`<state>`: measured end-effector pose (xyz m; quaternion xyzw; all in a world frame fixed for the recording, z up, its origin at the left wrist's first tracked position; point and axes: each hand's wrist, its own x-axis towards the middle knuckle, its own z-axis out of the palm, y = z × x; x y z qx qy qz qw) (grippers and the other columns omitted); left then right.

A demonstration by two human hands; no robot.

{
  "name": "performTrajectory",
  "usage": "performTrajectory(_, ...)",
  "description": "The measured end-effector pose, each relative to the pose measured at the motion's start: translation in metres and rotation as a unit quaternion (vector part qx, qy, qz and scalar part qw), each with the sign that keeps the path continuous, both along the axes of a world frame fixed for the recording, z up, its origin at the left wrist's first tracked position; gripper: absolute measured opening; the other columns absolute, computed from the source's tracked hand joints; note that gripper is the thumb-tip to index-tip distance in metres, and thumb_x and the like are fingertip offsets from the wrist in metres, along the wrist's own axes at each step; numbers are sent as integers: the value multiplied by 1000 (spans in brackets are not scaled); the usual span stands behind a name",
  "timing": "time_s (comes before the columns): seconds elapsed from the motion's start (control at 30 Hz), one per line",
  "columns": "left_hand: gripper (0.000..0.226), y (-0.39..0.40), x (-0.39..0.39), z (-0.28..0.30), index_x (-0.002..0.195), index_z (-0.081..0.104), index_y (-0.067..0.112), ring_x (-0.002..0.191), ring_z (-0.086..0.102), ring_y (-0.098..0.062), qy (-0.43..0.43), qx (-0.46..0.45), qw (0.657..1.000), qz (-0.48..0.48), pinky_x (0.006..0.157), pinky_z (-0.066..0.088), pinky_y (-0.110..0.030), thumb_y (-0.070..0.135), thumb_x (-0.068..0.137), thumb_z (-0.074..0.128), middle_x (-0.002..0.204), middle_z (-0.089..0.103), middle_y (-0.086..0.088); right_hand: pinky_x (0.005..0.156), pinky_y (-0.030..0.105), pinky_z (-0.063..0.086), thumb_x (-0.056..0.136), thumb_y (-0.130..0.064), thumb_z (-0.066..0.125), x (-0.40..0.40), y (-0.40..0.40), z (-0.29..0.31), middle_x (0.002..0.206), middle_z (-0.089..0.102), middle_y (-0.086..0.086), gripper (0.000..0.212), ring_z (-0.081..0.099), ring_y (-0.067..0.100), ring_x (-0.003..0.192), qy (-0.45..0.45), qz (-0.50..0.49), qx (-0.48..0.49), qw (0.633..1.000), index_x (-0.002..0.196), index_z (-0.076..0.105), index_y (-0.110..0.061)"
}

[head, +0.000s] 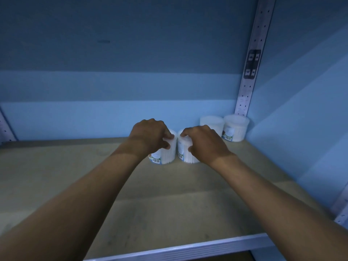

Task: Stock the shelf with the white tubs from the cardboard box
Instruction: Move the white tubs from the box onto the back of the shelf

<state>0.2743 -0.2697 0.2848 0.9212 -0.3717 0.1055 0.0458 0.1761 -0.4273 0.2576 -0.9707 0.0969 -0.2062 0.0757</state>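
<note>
Head view, left grip [150, 135] clasping left tub [165, 153], right grip [204, 143] clasping right tub [185, 152]

Four white tubs on one shelf [75, 176]: two at the back right corner [211, 124] [235, 129], two mid-shelf [165, 153] [185, 153]. Two hands [150, 134] [205, 142].

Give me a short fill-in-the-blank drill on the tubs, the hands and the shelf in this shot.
1. Altogether ____ white tubs show on the shelf.
2. The left hand grips the left tub; the ____ hand grips the tub beside it.
3. The two untouched tubs stand in the back ____ corner.
4. Each held tub is gripped from its ____.

Missing words: four; right; right; top
</note>
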Motion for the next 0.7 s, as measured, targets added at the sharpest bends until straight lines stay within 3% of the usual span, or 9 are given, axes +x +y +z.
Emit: performTrajectory(0.7, 41, -42, 49, 0, 123, 67, 40, 109, 61, -22, -6, -6, 1000, 13, 87, 48, -31, 49, 83, 72, 122, 67, 4, 76, 29, 42, 79, 2, 66, 68, -45, -8, 122, 66, 3, 52, 59, 28, 111, -21, -9, -5, 1000, 120, 66, -31)
